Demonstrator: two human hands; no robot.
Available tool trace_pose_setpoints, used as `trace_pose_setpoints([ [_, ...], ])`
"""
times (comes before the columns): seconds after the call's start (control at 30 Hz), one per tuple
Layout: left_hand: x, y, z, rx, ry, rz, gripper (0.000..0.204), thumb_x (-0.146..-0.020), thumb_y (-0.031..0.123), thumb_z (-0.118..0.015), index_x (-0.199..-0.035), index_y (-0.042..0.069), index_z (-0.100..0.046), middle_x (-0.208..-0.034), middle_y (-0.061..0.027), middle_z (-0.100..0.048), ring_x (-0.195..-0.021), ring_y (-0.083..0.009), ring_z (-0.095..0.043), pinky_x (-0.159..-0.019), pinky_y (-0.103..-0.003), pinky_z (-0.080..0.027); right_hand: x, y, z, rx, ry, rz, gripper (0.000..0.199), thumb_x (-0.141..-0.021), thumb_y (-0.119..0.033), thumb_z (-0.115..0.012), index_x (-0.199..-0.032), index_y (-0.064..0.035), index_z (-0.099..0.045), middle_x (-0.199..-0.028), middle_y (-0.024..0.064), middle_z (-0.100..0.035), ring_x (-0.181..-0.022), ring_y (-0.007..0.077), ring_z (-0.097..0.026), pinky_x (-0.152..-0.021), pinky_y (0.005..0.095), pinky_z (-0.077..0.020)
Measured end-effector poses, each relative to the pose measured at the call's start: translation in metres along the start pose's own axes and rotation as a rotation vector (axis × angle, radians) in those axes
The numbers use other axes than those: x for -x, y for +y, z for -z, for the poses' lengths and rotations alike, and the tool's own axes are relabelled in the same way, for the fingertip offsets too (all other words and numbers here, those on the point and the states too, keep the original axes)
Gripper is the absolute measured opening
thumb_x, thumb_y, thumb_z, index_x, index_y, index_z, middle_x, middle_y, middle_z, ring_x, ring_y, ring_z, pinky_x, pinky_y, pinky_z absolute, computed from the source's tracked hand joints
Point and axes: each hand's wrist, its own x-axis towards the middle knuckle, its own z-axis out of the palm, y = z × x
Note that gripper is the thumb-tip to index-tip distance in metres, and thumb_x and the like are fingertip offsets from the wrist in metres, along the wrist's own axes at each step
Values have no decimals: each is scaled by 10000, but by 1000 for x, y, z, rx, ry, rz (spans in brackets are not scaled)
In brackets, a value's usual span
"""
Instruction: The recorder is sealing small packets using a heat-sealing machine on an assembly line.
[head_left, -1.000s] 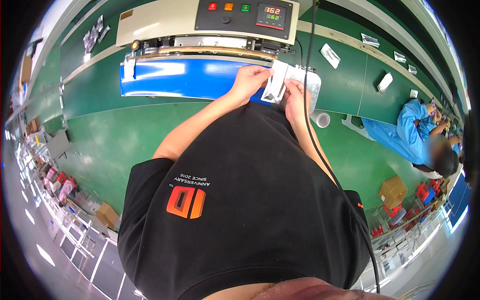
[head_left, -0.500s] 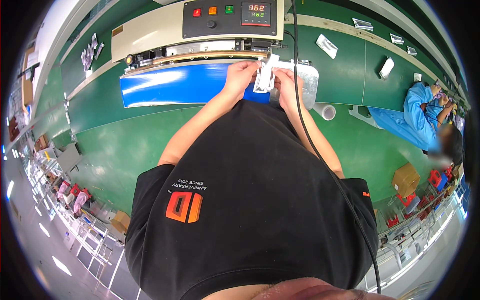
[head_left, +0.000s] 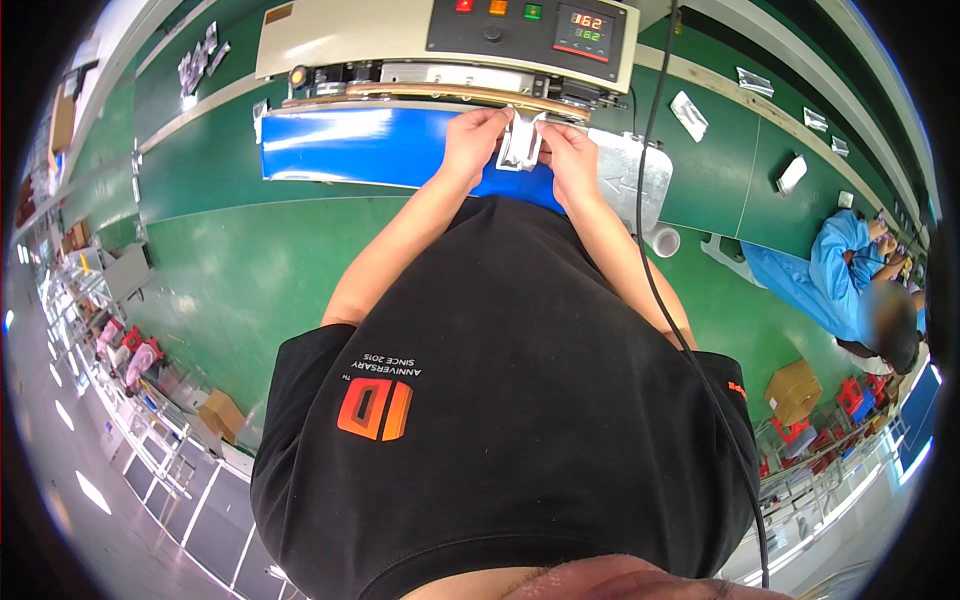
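A small silver foil pouch [head_left: 519, 145] is pinched between my two hands, its top edge up against the front of the band sealing machine [head_left: 345, 42]. My left hand [head_left: 470, 148] closes finger and thumb on its left edge. At the right edge my right hand [head_left: 573, 165] grips it the same way, fingers bent. Beneath both hands runs the machine's blue conveyor belt [head_left: 350, 142]. Whether the pouch's top edge is inside the sealing slot is too small to tell.
A metal plate [head_left: 635, 180] adjoins the belt's right end, with a white roll [head_left: 663, 240] below. A black cable [head_left: 645, 225] hangs past my right arm. Several foil pouches lie on the green table [head_left: 715, 175]. A co-worker in blue [head_left: 835, 255] sits at far right.
Both hands, still holding the foil pouch, have moved left along the machine, from near the metal plate to over the blue belt. The whole view has shifted, putting the machine further right.
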Motion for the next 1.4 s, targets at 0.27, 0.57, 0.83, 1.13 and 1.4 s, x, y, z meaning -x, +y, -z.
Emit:
trace_pose_setpoints([
  [0.27,32,21,63,-708,175,-543,151,-836,144,-651,-860,-4,-668,-747,-14,-653,-642,-61,-574,-590,-233,-472,11,-17,12,276,-284,-256,251,-868,-207,-620,-915,40,-637,-834,116,-655,-711,168,-637,-645,265,-521],
  [0.57,85,-6,56,-663,162,-308,84,-800,89,-677,-779,14,-644,-573,66,-445,-548,-23,-369,-490,-204,-315,-91,-151,229,127,-158,-19,190,-876,-167,-589,-807,10,-602,-664,74,-598,-573,163,-570,-512,303,-490],
  [0.83,118,-22,34,-852,260,-318,126,-795,139,-682,-810,14,-668,-549,31,-441,-517,-50,-389,-468,-233,-319,-314,-202,368,1981,658,134,475,-888,-520,-430,-1277,-266,-527,-1142,147,-619,-1009,280,-616,-799,403,-486],
  [1.13,136,-16,13,-833,147,-200,170,-818,193,-666,-839,25,-677,-577,-9,-522,-506,-70,-456,-484,-254,-387,-320,-182,294,718,883,351,498,-700,-347,-762,-998,27,-625,-903,142,-667,-843,251,-637,-742,356,-489],
  [1.4,79,7,-40,-408,-358,-339,300,-891,186,-593,-1129,2,-591,-1039,-111,-639,-945,-154,-606,-833,-306,-484,-42,-120,161,208,190,631,275,-832,-28,-630,-1081,7,-518,-978,54,-592,-815,101,-558,-670,232,-451],
])
